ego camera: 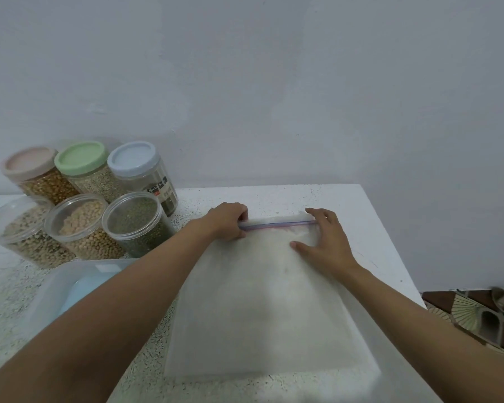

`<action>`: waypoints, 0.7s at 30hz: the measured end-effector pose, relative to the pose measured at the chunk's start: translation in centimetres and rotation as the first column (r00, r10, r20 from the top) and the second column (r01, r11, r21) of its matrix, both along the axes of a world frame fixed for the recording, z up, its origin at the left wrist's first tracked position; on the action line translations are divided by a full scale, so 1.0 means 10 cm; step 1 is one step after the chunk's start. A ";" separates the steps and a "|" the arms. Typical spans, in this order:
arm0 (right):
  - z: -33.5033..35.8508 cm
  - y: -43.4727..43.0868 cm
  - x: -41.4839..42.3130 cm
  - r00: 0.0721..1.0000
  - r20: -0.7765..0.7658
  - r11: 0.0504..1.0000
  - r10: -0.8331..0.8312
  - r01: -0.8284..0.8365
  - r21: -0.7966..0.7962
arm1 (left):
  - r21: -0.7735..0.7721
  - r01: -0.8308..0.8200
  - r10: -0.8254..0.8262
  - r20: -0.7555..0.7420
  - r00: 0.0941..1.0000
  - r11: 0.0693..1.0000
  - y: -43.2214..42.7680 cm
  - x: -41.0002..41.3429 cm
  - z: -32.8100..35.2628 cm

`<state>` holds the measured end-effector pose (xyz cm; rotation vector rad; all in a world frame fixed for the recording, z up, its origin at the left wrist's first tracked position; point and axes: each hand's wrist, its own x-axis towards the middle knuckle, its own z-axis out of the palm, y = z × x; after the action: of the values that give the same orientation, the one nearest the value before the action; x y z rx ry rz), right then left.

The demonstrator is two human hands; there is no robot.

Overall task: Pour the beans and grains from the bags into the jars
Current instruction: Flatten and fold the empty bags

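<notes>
A flat, clear zip bag (262, 309) lies on the speckled white table (370, 228), its coloured zip strip (277, 225) at the far end. My left hand (227, 222) pinches the left end of the zip strip. My right hand (323, 242) lies flat with straight fingers on the bag's right top corner. Several jars stand at the far left: three lidless ones in front, holding mixed beans (21, 231), pale soybeans (82, 225) and green mung beans (134, 222). Three lidded ones stand behind, with pink (30, 164), green (80, 157) and blue (133, 159) lids.
A translucent plastic tub (53, 289) with something light blue inside sits at the near left, under my left forearm. A plain wall rises behind the table. The table's right edge drops to a patterned floor (474, 312).
</notes>
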<state>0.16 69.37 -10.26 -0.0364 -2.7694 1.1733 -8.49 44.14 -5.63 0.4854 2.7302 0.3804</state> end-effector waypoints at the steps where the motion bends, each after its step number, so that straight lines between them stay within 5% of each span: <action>1: 0.01 -0.02 0.02 1.000 0.001 1.000 -0.020 0.020 -0.022 | -0.006 0.002 -0.002 0.001 1.000 1.000 0.01 0.01 0.00; 8: 0.19 0.11 0.13 0.981 0.194 0.972 -0.025 0.070 -0.226 | -0.030 0.070 -0.072 -0.063 0.995 0.997 -0.04 0.10 0.08; 21: 0.33 0.19 0.21 0.892 0.444 0.995 0.090 -0.056 -0.087 | 0.073 0.096 -0.080 -0.200 0.977 0.993 -0.11 0.25 0.58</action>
<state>2.24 71.30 -7.00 -0.2425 -3.1412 1.4433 -6.03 43.08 0.13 0.6977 2.8782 0.4443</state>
